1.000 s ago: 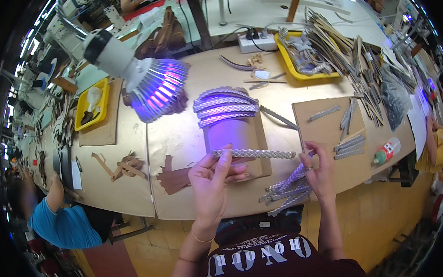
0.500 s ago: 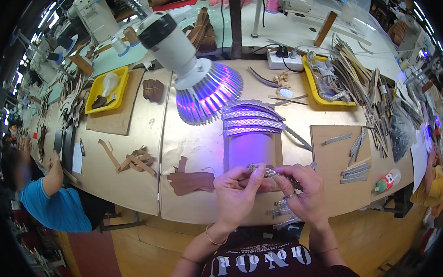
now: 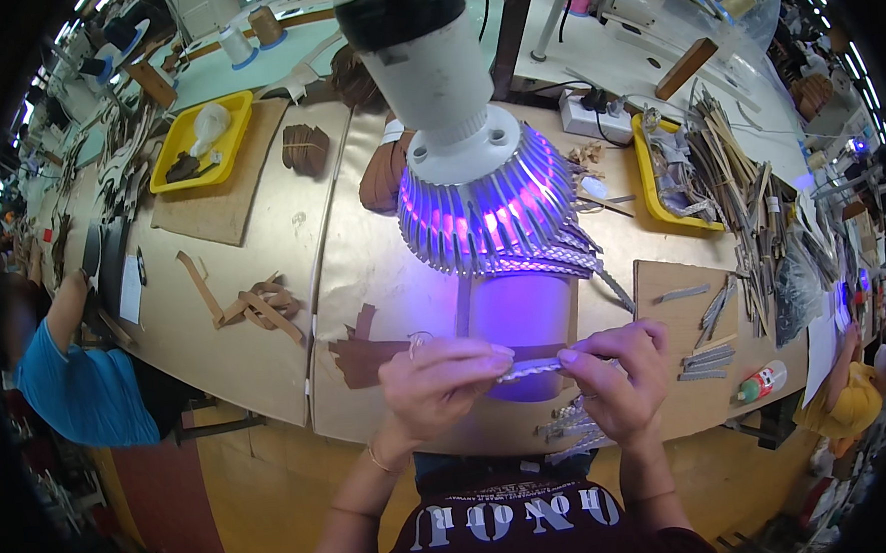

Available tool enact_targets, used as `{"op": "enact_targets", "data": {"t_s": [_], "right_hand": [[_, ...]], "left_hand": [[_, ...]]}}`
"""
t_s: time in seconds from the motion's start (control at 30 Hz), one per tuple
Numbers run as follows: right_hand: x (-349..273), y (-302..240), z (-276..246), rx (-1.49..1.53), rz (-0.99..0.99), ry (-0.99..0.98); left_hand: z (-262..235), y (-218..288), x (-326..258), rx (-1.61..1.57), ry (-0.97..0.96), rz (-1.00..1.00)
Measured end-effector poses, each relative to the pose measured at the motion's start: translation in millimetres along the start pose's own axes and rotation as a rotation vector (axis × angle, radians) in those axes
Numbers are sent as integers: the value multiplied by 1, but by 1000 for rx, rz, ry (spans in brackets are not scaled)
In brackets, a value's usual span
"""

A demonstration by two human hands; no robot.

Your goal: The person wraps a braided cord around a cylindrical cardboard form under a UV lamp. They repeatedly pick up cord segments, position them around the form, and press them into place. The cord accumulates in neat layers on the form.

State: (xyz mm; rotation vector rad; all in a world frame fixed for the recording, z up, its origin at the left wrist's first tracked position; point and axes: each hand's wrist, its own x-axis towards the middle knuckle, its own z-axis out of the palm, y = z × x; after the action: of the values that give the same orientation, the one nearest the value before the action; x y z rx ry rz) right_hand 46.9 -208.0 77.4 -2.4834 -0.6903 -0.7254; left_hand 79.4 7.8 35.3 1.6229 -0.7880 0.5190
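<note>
Between both hands, just above the table's front edge, a short silvery braided strip (image 3: 530, 370) is stretched nearly level. My left hand (image 3: 439, 385) pinches one end between thumb and fingers. The other end sits in the pinch of my right hand (image 3: 621, 379). Beyond them a lamp (image 3: 489, 199) with a ribbed metal head throws purple light over a smooth block (image 3: 525, 307). Several longer braided straps (image 3: 547, 261) lie across the block's far end, partly hidden by the lamp. Below my right hand, more braided strips (image 3: 569, 428) hang at the table edge.
Brown flat pieces (image 3: 359, 359) lie left of my hands, and tan strips (image 3: 262, 308) farther left. Short braided strips (image 3: 708, 361) rest on cardboard (image 3: 656, 325) at right, near a small bottle (image 3: 762, 382). Yellow trays (image 3: 238, 135) (image 3: 648, 181) stand farther back. A person in blue (image 3: 88, 380) sits left.
The braided strip was bunched in my fingers and is now drawn out straight between my hands. My left hand has moved left. The view has shifted, so the lamp looks larger and nearer.
</note>
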Motion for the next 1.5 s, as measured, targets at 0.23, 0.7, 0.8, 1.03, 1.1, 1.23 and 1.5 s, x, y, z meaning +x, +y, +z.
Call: {"op": "enact_targets", "data": {"t_s": [0.23, 0.7, 0.8, 1.03, 1.1, 1.23, 1.5], "right_hand": [[1, 8, 12, 114, -74, -20], [23, -12, 13, 446, 803, -203], [24, -12, 19, 428, 856, -249], [19, -11, 21, 349, 753, -308], [18, -11, 18, 373, 721, -331], [8, -14, 14, 327, 668, -390], [-2, -6, 20, 262, 675, -355]], "left_hand": [[-9, -2, -9, 229, -100, 282], [15, -5, -37, 74, 129, -910], [31, 3, -48, 70, 78, -894], [39, 3, -44, 53, 201, -786], [39, 0, -39, 123, 178, -731], [44, 4, -38, 17, 246, -844], [39, 1, -43, -83, 188, -806]]}}
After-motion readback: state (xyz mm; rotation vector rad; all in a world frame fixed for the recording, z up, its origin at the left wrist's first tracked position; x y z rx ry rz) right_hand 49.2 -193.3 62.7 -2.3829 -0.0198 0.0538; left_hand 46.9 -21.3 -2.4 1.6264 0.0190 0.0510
